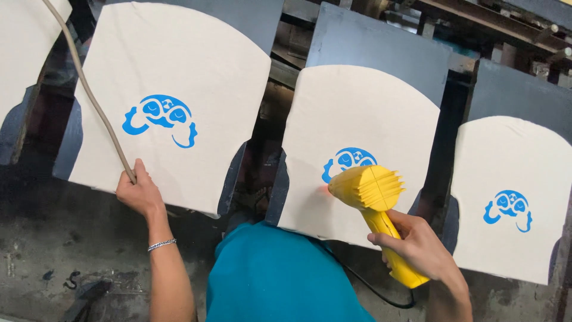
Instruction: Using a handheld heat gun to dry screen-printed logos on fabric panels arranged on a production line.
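The right hand (420,244) is clamped around the handle of a yellow heat gun (375,206), fingers wrapped fully, with the nozzle end pointed at the middle panel (357,119) — a cream fabric piece laid on a dark board (381,48). A small orange glow shows on the fabric just at the nozzle, directly below the blue print (350,162). The left hand (138,191) is closed on a tan hose (89,95) that runs up and away to the upper left; this grip rests at the lower edge of the left panel (173,71), which carries its own blue print (161,118). To do the step in hand well, hold the gun steady with the wrist straight, keep the nozzle near the fabric without touching it, and sweep evenly over the print rather than dwelling on one spot — the glow suggests concentrated heat, and scorching is the likely fault. Keep the black cord (375,292) trailing from the handle base clear of the panel, and keep the hose off the left print. Relative to the right grip, the middle print lies just up and left of the gun's nozzle; the gun body sits between hand and print. A third panel (512,179) with the same print stands to the right, well apart from both hands. A teal garment (280,280) fills the lower centre.
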